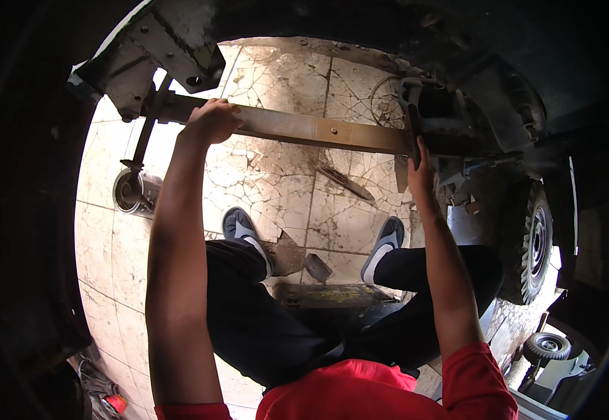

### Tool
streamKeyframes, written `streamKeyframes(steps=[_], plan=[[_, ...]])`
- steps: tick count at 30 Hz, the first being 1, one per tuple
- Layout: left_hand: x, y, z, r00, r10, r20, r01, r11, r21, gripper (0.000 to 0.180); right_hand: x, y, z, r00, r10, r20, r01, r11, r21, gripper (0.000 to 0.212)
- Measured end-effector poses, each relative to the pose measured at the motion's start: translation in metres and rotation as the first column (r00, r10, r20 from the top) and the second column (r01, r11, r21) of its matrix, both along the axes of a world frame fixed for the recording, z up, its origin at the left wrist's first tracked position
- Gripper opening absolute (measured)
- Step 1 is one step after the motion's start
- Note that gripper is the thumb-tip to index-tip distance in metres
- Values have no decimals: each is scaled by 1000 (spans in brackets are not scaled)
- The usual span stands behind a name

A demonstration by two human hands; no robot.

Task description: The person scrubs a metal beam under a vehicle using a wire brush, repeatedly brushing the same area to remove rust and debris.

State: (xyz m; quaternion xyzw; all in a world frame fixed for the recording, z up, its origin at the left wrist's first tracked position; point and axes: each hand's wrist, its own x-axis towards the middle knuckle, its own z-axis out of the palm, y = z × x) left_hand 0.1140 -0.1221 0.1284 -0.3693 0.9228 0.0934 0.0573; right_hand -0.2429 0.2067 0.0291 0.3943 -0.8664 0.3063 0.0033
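Note:
A long rectangular metal bar [283,126], bare grey on the left and rusty brown on the right, spans the space in front of me between dark metal parts. My left hand [213,121] is closed over it near its left end. At the right end my right hand [424,173] is closed on the lower part of a dark, narrow metal piece [413,131] that stands across the bar; its exact kind is unclear. A small bolt head or hole [334,131] shows on the bar's face. Left of my left hand, a dark bracket [152,129] crosses the bar.
Overhead left hangs a drilled metal plate [136,66]. Below it stands a round can [128,190]. A treaded wheel [537,245] is at the right. Cracked floor tiles [262,168] carry a wooden piece [346,183] and a dark fragment [317,267].

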Motion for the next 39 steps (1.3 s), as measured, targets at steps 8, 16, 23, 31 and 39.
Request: streamKeyframes(steps=[8,16,23,31,39], plan=[[-3,0,4,995,27,92,-30,999,29,39,-6,3,-6,1000,-3,-14,3,1000,-11,71],[2,2,3,999,-12,-37,13,1000,11,34,-14,2,-5,986,38,-164,-39,999,-3,74],[4,2,4,1000,6,-16,-6,1000,-9,33,-16,2,6,990,101,-95,-99,995,23,76],[-3,-4,3,999,13,33,-14,999,33,39,-31,12,-2,966,72,-250,-44,992,115,77],[3,-2,1,1000,-1,24,0,999,49,39,-9,9,-7,992,46,-121,-44,999,18,76]])
